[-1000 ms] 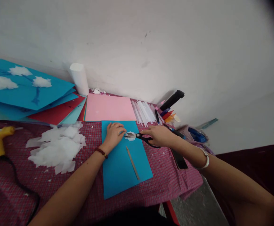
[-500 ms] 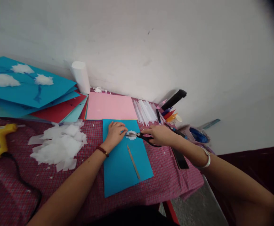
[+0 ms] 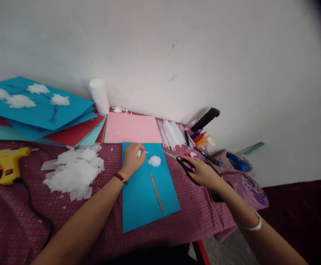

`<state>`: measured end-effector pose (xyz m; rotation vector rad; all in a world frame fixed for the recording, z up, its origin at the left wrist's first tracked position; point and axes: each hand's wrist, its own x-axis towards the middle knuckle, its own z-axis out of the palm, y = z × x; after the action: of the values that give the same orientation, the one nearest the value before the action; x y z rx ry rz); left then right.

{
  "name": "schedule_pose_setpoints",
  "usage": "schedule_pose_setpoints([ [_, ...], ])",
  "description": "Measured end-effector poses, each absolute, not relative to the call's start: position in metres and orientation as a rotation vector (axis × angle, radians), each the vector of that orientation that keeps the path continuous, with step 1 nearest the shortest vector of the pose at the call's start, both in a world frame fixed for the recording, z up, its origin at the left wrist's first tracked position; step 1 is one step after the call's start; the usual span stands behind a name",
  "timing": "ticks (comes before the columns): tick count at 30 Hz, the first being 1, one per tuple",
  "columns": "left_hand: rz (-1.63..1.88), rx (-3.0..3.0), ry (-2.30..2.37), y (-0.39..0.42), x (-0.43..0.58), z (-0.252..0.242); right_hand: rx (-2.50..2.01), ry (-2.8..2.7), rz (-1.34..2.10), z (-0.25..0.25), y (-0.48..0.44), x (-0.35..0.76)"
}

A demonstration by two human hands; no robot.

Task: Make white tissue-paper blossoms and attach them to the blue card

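Note:
A blue paper sheet (image 3: 146, 191) lies on the red checked tablecloth (image 3: 94, 221) in front of me. My left hand (image 3: 133, 158) rests on its upper part, fingers curled round a small white tissue scrap (image 3: 140, 152). A fluffy white tissue ball (image 3: 154, 161) sits on the sheet just right of that hand. A thin wooden stick (image 3: 157, 192) lies lower on the sheet. My right hand (image 3: 203, 173) is off the sheet's right edge, closed on black-handled scissors (image 3: 181, 160) whose blades point left toward the sheet.
A heap of white tissue pieces (image 3: 73, 171) and a yellow glue gun (image 3: 7, 162) lie to the left. Stacked coloured sheets (image 3: 41, 114), a pink sheet (image 3: 131, 128), a white roll (image 3: 99, 95), white strips (image 3: 173, 132), markers (image 3: 200, 136) and a purple container (image 3: 249, 186) line the back and right.
My right hand has drawn the scissors away from the tissue ball, to the right and off the blue sheet. The left hand has lifted slightly from the ball with a white scrap.

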<state>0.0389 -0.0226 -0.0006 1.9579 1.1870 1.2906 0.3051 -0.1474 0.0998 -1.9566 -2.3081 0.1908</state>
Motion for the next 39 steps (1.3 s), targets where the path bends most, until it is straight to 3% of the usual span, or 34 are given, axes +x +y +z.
schedule_pose_setpoints([
  [7, 1.342, 1.821, 1.323, -0.032, 0.0, 0.067, -2.17, -1.826, 0.204, 0.019, -0.21, 0.353],
  [12, 0.74, 2.282, 1.703, -0.056, -0.069, 0.082, -2.163, -1.623, 0.337, 0.014, -0.221, 0.358],
  [15, 0.112, 2.648, 1.724, -0.079, -0.083, 0.077, -1.929, -1.39, 0.799, 0.025, -0.224, 0.343],
  [17, -0.074, 2.68, 1.679, -0.092, -0.066, 0.072, -1.693, -1.224, 1.28, 0.035, -0.224, 0.326],
  [19, -0.065, 2.603, 1.445, -0.099, -0.035, 0.065, -1.483, -1.138, 1.623, 0.044, -0.22, 0.309],
  [22, 0.117, 2.448, 1.325, -0.096, 0.013, 0.047, -1.357, -1.12, 1.784, 0.049, -0.206, 0.293],
  [25, 0.209, 2.237, 1.369, -0.085, 0.038, 0.028, -1.431, -1.211, 1.633, 0.044, -0.196, 0.299],
  [32, 0.268, 1.88, 1.156, -0.059, 0.056, 0.021, -2.038, -1.708, 0.524, 0.013, -0.196, 0.353],
  [39, 0.318, 1.976, 1.246, -0.057, 0.06, 0.03, -2.023, -1.855, 0.198, 0.02, -0.195, 0.344],
])
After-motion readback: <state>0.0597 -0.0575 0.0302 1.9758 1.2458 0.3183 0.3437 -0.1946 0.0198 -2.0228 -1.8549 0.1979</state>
